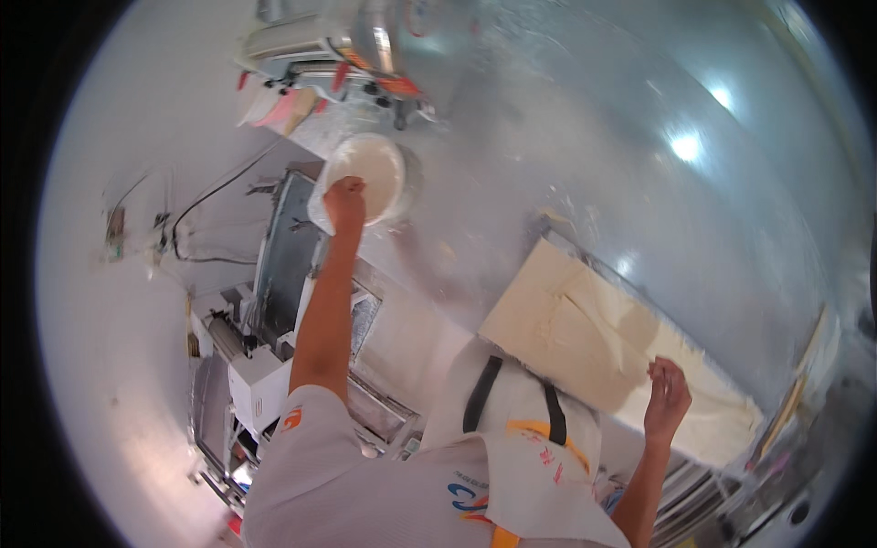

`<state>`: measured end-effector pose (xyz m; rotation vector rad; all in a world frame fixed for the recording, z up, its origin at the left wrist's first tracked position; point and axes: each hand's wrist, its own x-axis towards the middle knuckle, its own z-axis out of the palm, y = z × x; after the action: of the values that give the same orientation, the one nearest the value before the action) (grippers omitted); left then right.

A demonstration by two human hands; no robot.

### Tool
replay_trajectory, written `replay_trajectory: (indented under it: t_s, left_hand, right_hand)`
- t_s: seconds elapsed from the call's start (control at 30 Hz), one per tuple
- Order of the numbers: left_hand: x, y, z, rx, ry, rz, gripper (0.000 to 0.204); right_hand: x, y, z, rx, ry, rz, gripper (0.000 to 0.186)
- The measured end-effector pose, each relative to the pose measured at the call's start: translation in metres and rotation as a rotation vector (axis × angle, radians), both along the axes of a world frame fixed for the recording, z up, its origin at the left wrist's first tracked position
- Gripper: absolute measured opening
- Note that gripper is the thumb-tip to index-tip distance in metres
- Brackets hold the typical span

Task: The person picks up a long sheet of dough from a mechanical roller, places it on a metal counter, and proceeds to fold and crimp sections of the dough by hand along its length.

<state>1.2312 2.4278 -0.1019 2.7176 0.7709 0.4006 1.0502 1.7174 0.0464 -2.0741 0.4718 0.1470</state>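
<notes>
One hand at a white bucket, the other over a sheet of dough

Seen from above, a person stretches both bare arms over a shiny metal desk (484,201). The left hand (345,203) reaches far forward, over the near side of a round white bucket (319,213) with pale contents. Its fingers are curled in; whether they grip anything cannot be told. The right hand (669,395), much closer to the body, is above the right-hand part of a long, pale sheet of dough (539,315). Its fingers are loosely bent, partly open; contact with the dough or a pinch of something cannot be made out. The dough runs from beneath that hand leftward, its surface creased. Beyond the left hand stands a machine (365,41) with a metal roller. A dark cord (196,213) curves left of that hand.
</notes>
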Motion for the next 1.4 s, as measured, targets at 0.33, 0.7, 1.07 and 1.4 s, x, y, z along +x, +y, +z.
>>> replay_trajectory:
  t_s: [0.33, 0.7, 1.07, 1.4]
  left_hand:
    - [-0.022, -0.272, 0.152, -1.094, 0.115, -0.408, 0.012]
    - [-0.1, -0.627, 0.078, -1.092, 0.643, -1.112, 0.024]
    - [-0.129, -0.607, 0.072, -0.715, 0.362, -0.738, 0.021]
    - [-0.172, -0.591, 0.064, -0.507, 0.102, -0.926, 0.029]
  right_hand:
    - [-0.01, -0.065, -0.005, 0.047, 0.042, -0.173, 0.019]
    - [-0.083, -0.158, -0.041, 0.115, 0.03, -0.3, 0.02]
    - [-0.014, -0.193, -0.05, 0.357, 0.166, 0.109, 0.019]
    - [0.074, -0.153, -0.082, 0.101, 0.361, 0.779, 0.023]
